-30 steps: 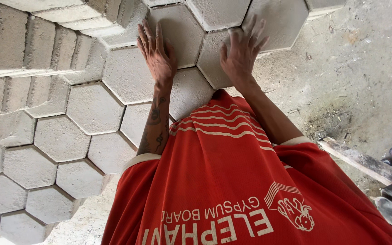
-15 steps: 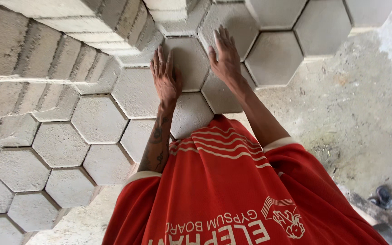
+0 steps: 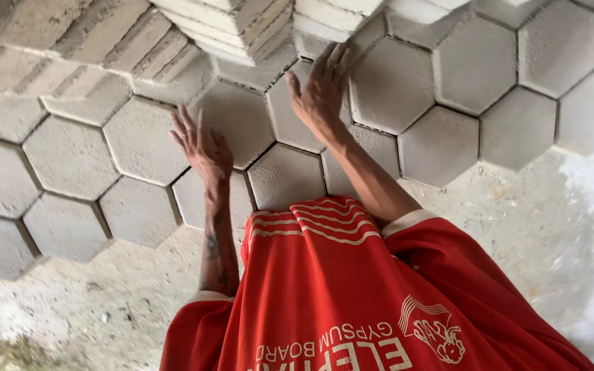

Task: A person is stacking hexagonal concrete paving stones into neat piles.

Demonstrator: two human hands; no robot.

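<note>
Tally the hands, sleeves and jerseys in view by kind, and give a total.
Bare hands: 2, left hand and right hand, both spread on grey hexagonal pavers
White-trimmed sleeves: 2
Red jersey: 1
Total: 5

Red tee [image 3: 352,295] w/ white trim, cream print, forearm tattoo [image 3: 214,251], prob. ink

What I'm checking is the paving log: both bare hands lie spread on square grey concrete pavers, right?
Not quite. The head view shows the grey concrete pavers are hexagonal, not square. The left hand and the right hand do lie spread on them.
</note>
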